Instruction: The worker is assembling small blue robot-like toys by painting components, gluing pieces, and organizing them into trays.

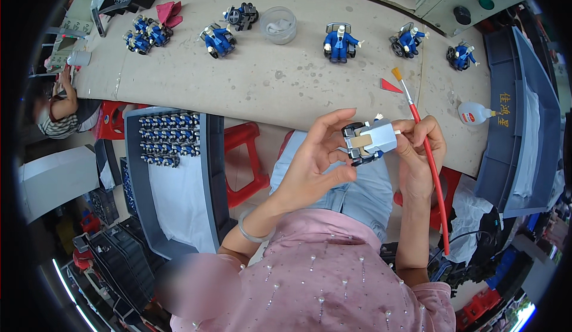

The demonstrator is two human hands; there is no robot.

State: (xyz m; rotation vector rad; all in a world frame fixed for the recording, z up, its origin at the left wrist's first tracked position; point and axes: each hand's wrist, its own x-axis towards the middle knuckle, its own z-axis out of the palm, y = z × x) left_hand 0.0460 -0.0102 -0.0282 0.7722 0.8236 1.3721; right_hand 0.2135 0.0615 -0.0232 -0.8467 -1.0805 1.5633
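Note:
Above my lap, a small toy figure in a wheelchair [376, 141] is held between both hands, its grey chair back uppermost. My left hand [319, 160] curls its fingers and thumb around the wheel side. At the other end, my right hand [424, 144] pinches the toy with thumb and fingertips. That hand also grips a paintbrush [440, 204] with a long red handle, orange bristles pointing away from me over the bench. Beyond my hands, similar blue-suited figures [341, 45] in wheelchairs stand spaced along the bench. The parts covered by my fingers are hidden.
The workbench [286, 82] carries a clear tub [278, 25], pink cloth [170, 14], red triangular piece [390, 86] and squeeze bottle [473, 114]. A grey crate [211, 183] with rows of figures stands left, near a red stool [253, 171]. A blue-grey crate [506, 123] is right. Another person [62, 108] sits far left.

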